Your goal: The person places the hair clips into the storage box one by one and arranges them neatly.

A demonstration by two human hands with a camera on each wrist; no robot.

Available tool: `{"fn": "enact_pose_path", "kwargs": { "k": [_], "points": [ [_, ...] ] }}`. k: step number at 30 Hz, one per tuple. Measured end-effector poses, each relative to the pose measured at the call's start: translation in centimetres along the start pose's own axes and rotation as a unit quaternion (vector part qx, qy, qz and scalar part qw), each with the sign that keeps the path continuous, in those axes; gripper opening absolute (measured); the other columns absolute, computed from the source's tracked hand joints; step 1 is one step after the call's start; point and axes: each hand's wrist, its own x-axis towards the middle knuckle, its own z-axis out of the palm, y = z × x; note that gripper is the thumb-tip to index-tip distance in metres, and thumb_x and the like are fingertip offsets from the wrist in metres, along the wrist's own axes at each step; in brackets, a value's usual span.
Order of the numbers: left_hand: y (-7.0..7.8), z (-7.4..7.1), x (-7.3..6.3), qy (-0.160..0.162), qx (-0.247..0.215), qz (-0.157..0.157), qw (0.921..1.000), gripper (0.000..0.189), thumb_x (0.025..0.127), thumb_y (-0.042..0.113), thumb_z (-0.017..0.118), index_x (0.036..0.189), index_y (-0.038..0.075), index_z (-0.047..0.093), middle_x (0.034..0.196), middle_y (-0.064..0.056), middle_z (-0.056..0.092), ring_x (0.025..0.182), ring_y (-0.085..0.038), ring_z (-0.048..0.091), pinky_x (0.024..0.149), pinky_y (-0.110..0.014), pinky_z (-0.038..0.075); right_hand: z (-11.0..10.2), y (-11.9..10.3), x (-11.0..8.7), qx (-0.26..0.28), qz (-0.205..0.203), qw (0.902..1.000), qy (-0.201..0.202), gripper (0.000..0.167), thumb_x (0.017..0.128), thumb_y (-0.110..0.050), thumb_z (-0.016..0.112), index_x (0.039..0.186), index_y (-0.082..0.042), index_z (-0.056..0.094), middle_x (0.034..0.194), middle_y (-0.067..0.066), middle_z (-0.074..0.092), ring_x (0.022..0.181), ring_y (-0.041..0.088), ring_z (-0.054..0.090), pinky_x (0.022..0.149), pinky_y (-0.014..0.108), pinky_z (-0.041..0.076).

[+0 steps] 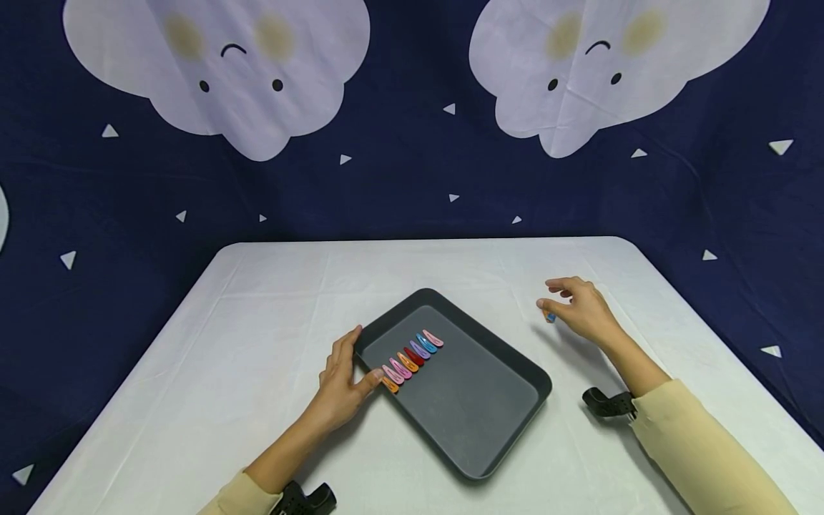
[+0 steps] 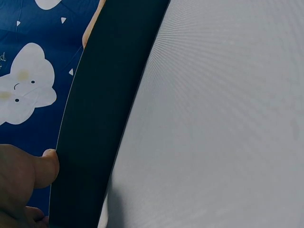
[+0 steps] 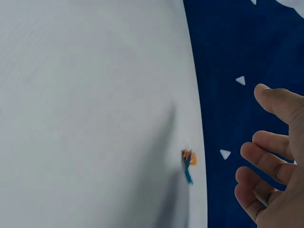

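Note:
My left hand (image 1: pixel 341 393) grips the dark grey baking tray (image 1: pixel 479 400) at its left corner. The thumb lies against the rim, close to the orange end clip, with the other fingers along the outside wall. Inside the tray lies a slanting row of several snap hair clips (image 1: pixel 414 356), in orange, pink, red, purple and blue. To the right of the tray, my right hand (image 1: pixel 586 311) hovers above the table with thumb and fingers apart, holding nothing. Just below its thumb are orange and blue hair clips (image 3: pixel 189 159) on the cloth, partly hidden in the head view.
A white cloth covers the table (image 1: pixel 270 315). Behind it hangs a dark blue curtain (image 1: pixel 399 193) with white clouds and small triangles. Black camera straps are on both wrists, and the right one (image 1: pixel 608 403) is near the table surface.

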Motion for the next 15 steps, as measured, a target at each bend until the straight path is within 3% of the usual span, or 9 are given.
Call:
{"fn": "enact_pose_path", "kwargs": {
  "k": [15],
  "points": [
    [0.0,0.1,0.0,0.0,-0.005,0.0,1.0,0.076,0.088,0.02,0.066,0.149,0.011,0.021,0.15,-0.013,0.027,0.135,-0.037,0.027,0.098,-0.058,0.019,0.6,2.4,-0.6,-0.047,0.04,0.9979,-0.02,0.058,0.083,-0.038,0.068,0.122,0.003,0.058,0.123,0.029,0.056,0.106,0.04,0.047,0.086,0.049,0.037]
  ]
}}
